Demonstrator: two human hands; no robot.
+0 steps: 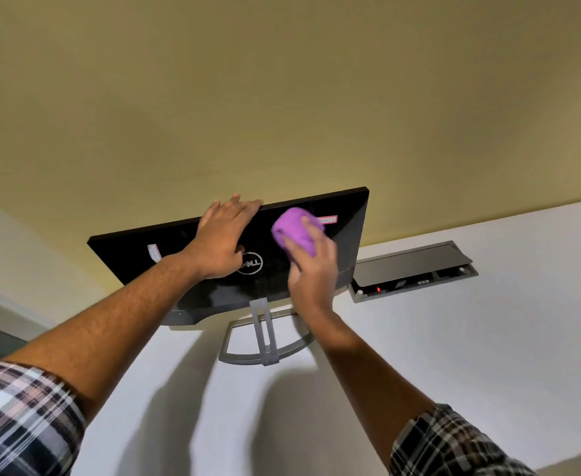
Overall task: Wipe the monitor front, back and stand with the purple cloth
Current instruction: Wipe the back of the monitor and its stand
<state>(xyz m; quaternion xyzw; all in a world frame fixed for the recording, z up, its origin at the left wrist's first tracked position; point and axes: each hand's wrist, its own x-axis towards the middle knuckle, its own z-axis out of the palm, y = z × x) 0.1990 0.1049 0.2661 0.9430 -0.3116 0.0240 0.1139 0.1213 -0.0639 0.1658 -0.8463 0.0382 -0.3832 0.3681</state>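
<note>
Plaid sleeves (21, 417) nearest the lens, both forearms reaching across the white surface (454, 338) to the monitor (138, 249). Back panel facing the camera, logo showing, screen side turned away and hidden. Left hand (224, 235) laid over the top edge, fingers hooked over the rim, thumb on the back, steadying the panel. Right hand (311, 266) gripping the bunched purple cloth (296, 231) and pressing it against the upper right of the back. Judged from this: back wipe under way, with the left half and lower strip likely left to cover. Grey stand (265, 338) below, untouched by the cloth now. Front out of sight, so cannot tell whether wiped. Open cable box (416, 273) set in the surface beside the monitor.
</note>
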